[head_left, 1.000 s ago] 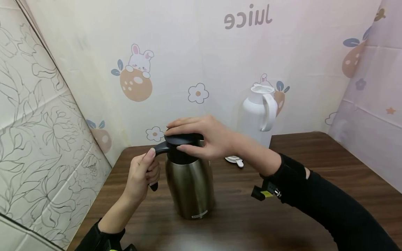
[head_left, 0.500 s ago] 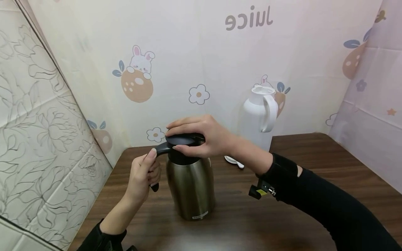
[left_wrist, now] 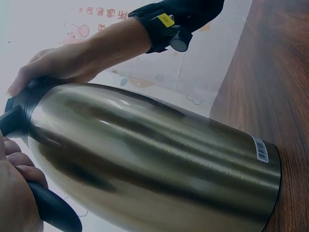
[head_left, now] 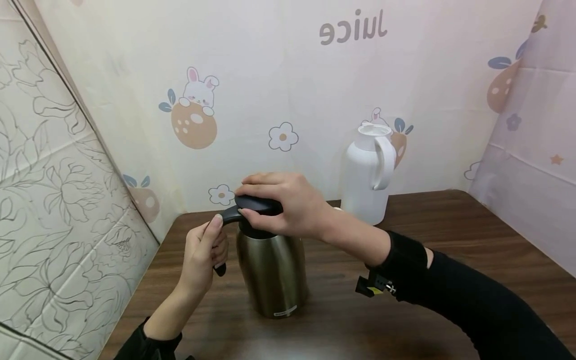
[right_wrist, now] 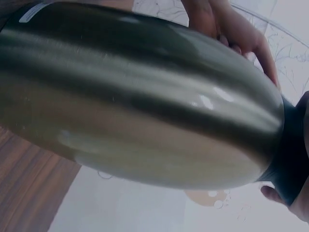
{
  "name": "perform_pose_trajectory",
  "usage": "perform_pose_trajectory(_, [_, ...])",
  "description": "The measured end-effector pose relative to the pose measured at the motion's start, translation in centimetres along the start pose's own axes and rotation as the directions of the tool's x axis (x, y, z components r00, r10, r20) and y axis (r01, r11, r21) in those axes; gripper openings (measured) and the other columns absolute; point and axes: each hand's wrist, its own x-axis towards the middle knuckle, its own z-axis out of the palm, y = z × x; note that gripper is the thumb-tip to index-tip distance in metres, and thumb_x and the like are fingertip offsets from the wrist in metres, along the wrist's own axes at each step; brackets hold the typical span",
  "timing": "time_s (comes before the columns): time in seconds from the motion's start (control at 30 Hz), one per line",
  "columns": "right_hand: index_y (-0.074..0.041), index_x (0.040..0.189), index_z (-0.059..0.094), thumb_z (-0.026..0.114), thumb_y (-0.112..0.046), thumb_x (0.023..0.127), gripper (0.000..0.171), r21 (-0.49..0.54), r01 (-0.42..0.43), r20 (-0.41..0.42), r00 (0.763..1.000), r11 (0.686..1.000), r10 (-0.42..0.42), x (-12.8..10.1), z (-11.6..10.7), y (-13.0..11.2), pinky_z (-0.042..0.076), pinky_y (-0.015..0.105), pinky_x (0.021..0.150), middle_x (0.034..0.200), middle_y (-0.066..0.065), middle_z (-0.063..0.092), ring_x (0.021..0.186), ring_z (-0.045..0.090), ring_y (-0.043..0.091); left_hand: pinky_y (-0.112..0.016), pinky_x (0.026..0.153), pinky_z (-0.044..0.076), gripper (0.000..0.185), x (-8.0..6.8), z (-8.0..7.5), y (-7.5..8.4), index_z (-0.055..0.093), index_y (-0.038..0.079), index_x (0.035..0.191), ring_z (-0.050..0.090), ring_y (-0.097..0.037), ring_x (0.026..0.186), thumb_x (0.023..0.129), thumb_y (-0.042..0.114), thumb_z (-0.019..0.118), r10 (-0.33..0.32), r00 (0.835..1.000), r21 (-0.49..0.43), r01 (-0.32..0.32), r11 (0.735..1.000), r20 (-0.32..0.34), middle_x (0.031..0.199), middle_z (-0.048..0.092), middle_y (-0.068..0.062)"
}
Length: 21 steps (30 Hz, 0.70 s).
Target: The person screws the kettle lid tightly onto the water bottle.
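Observation:
A bronze-coloured metal vacuum jug (head_left: 272,275) stands upright on the table in the head view. My left hand (head_left: 203,252) grips its black handle (head_left: 230,215), thumb on the upper part and fingers curled round it. My right hand (head_left: 294,205) holds the black lid (head_left: 257,203) from above, thumb on the near side and fingers over the far side. In the left wrist view the right hand (left_wrist: 63,65) lies over the jug's top. The right wrist view shows mostly the jug body (right_wrist: 145,106), with the left hand (right_wrist: 231,24) behind it.
A white jug (head_left: 365,170) with its mouth uncovered stands at the back of the brown wooden table (head_left: 432,240), near the printed curtain (head_left: 243,75). My right forearm passes in front of the table area before it. A patterned curtain (head_left: 67,190) hangs at the left.
My right hand has turned slightly on the lid, and the tab at the lid's right is now hidden. The forearm now covers most of the white piece on the table. The left hand keeps its grip.

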Motion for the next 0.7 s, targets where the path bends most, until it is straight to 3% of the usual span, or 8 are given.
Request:
perform_pose_trajectory(0.2, [-0.010,0.116,0.071,0.067,-0.031,0.091,0.033,-0.025,0.002,0.023,1.000,1.000,-0.001,-0.2,-0.2,-0.3,0.050,0.025,0.094,0.116,0.003,0.068,0.112,0.062,0.011,-0.030,0.034,0.017,0.050,0.0,-0.1,-0.1,0.025,0.009,0.062,0.019,-0.014,0.038,0.106,0.027,0.041,0.017,0.999,-0.014,-0.017,1.000,0.033,0.050,0.023,0.003])
perform_pose_trajectory(0.37, [-0.010,0.125,0.067,0.063,-0.028,0.092,0.037,0.102,0.144,0.134,0.978,0.984,-0.157,0.2,-1.4,1.0,0.046,0.029,0.100,0.125,0.004,0.064,0.118,0.058,0.013,-0.026,0.033,0.019,0.048,0.1,-0.4,-0.2,0.024,0.010,0.061,0.017,-0.017,0.037,0.106,0.023,0.037,0.034,0.995,-0.048,-0.029,0.998,0.090,0.049,0.022,0.002])
perform_pose_trajectory(0.47, [-0.011,0.126,0.066,0.064,-0.025,0.090,0.038,0.200,0.201,0.150,0.961,0.959,-0.233,0.5,-1.7,1.9,0.046,0.030,0.099,0.128,0.004,0.063,0.119,0.058,0.012,-0.025,0.033,0.019,0.048,0.1,-0.4,-0.2,0.025,0.010,0.061,0.016,-0.017,0.037,0.106,0.022,0.036,0.034,0.994,-0.060,-0.028,0.998,0.104,0.049,0.022,0.001])
perform_pose_trajectory(0.7, [-0.013,0.122,0.069,0.066,-0.025,0.090,0.034,0.235,0.244,0.123,0.953,0.941,-0.278,1.2,-0.9,2.5,0.047,0.029,0.098,0.126,0.002,0.064,0.118,0.058,0.010,-0.026,0.032,0.018,0.050,-0.1,-0.1,0.0,0.024,0.011,0.059,0.017,-0.017,0.037,0.106,0.023,0.037,0.031,0.995,-0.071,-0.024,0.997,0.092,0.048,0.022,0.001])
